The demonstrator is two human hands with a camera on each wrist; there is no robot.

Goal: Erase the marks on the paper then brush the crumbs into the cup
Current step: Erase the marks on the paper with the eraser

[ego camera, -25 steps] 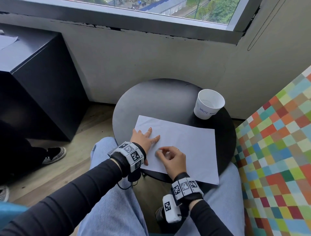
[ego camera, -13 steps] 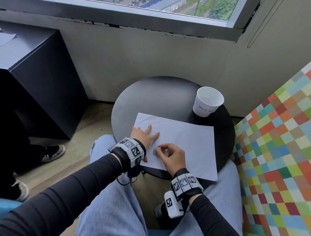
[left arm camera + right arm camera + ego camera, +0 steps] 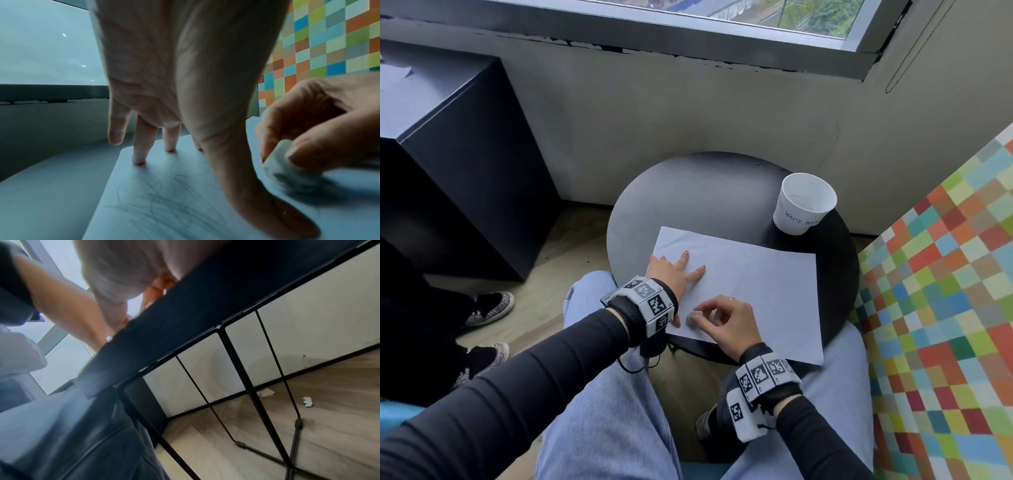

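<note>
A: Erasing, first step. Right hand (image 3: 726, 325) pinches the eraser (image 3: 692, 318) between thumb and fingertips, pressed to the paper (image 3: 756, 284) low and left of centre in the head view. Compared with a second ago it sits a little further left and lower on the sheet, close beside the left thumb.

B: Left hand?

A: Left hand (image 3: 674, 274) lies flat, fingers spread and straight, pinning the sheet's left end. Holds nothing. It hasn't shifted.

B: So progress?

A: Early, I'd say. The left wrist view shows pencil scribbles (image 3: 164, 203) unerased under and in front of the palm, with the eraser (image 3: 287, 168) working just right of the thumb. Probably the pinning hand has to relocate before those go.

B: Crumbs, cup?

A: Can't make out crumbs. Cup (image 3: 804, 204) stands upright in the right half of the frame above centre, on the round table (image 3: 688, 192), well apart from both hands, just beyond the sheet's far right corner.

B: Edges?

A: The sheet's lower edge overhangs the table rim toward the lap, so strokes there lack backing. Open sheet runs right toward the cup, a free path for sweeping later.
</note>
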